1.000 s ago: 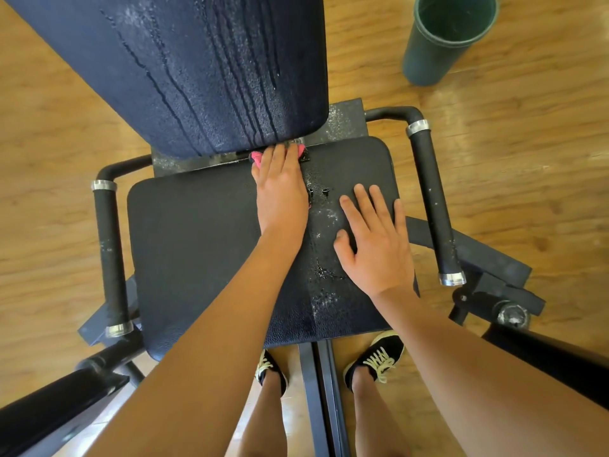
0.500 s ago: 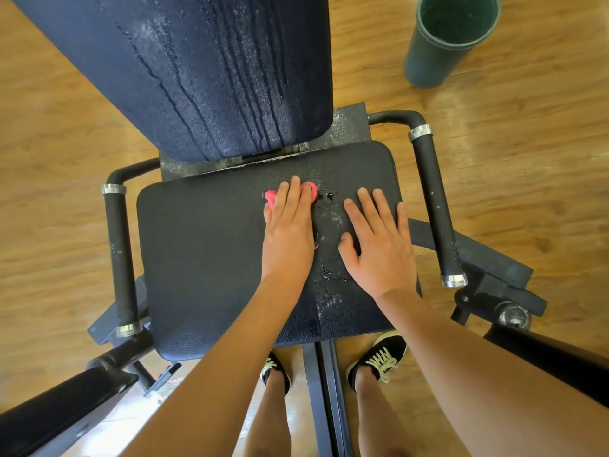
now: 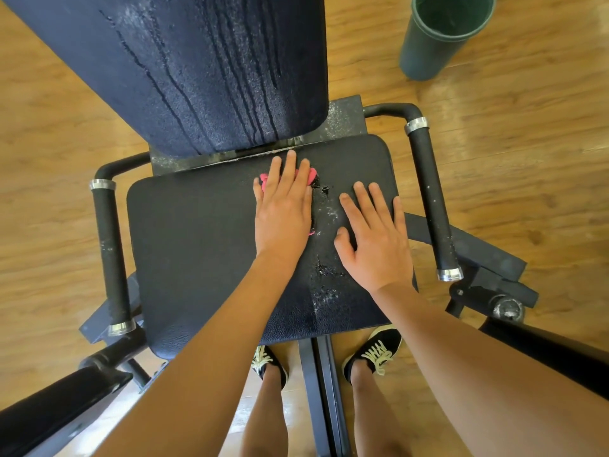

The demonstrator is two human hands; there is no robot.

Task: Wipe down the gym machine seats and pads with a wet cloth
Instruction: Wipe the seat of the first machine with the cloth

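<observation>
The black seat pad (image 3: pixel 197 242) of the gym machine lies below me, with wet streaks and drops down its middle. My left hand (image 3: pixel 283 212) presses flat on a pink cloth (image 3: pixel 312 174) near the seat's back edge; only the cloth's edges show past my fingers. On the seat's right half, my right hand (image 3: pixel 375 239) rests flat with fingers spread and holds nothing. Above stands the tilted black backrest pad (image 3: pixel 197 77), with water running down it in dark lines.
A dark green bucket (image 3: pixel 428 51) stands on the wooden floor at the far right. Black padded handles flank the seat on the left (image 3: pixel 110 255) and right (image 3: pixel 431 199). My feet in black shoes (image 3: pixel 375 351) straddle the machine's centre rail.
My left hand first slid the cloth toward me from the seat's back edge, then pushed it back toward the backrest. My right hand stayed in place.
</observation>
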